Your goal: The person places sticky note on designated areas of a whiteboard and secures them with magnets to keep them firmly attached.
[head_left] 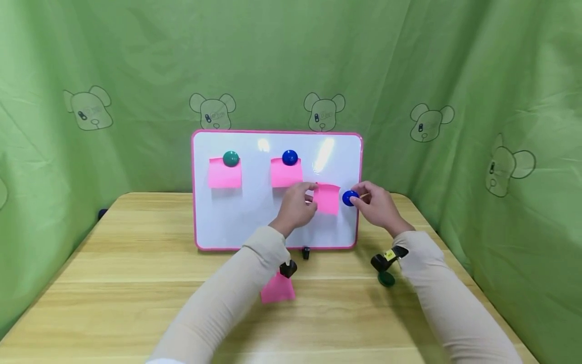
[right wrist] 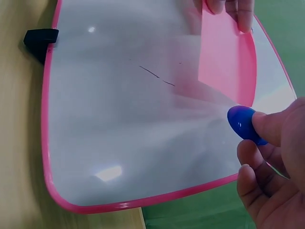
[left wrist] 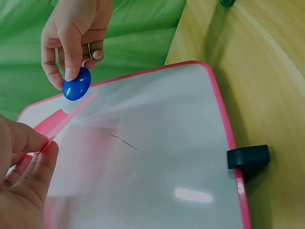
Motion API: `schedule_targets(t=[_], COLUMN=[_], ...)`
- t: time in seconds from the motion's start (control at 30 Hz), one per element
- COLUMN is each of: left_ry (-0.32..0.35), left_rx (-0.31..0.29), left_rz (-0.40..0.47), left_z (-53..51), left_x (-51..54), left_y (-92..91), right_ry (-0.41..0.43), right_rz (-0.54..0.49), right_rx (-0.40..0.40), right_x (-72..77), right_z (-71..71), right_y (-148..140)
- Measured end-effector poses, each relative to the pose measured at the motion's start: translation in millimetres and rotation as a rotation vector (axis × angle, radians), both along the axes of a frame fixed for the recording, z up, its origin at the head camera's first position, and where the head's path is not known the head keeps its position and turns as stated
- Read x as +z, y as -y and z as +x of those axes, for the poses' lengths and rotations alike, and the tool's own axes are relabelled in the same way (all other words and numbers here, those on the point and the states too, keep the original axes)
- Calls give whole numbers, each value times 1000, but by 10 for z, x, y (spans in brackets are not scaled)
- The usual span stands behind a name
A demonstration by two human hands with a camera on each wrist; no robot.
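Observation:
A pink sticky note is pinched at its left edge by my left hand, in front of the whiteboard. In the right wrist view the note stands off the board surface. My right hand pinches a round blue magnet between thumb and fingers, just right of the note and apart from it. On the board, a green magnet lies over the top of one pink note, and another blue magnet over a second note.
Another pink note lies on the wooden table, partly under the left wrist's camera. A green magnet lies below the right wrist. A black clip sits at the board's lower edge. Green curtains hang behind.

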State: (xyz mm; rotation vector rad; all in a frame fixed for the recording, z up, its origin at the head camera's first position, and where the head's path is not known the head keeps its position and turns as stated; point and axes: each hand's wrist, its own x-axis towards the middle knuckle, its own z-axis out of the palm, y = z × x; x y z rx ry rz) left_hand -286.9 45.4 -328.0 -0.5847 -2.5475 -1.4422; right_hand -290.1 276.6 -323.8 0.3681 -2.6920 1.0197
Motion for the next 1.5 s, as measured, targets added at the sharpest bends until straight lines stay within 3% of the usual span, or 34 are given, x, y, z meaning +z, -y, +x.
schedule_targets(t=[0.23, 0.57, 1.0, 1.27, 1.5], left_ry=[12, -20, -46, -87, -53], left_rx=[12, 46, 88, 124, 142], left_rz=[27, 44, -6, -68, -93], left_z=[-35, -116, -232, -285, -305], left_x=[89, 182, 208, 235, 298], left_y=[-67, -146, -211, -264, -336], right_ry=[-19, -84, -150, -254, -304], right_rz=[-28, -79, -126, -131, -100], right_rx=[-13, -33, -100, -115, -124], right_x=[59, 116, 179, 221, 290], right_z=[-54, -117, -202, -277, -350], right_y=[24, 71, 171, 283, 371])
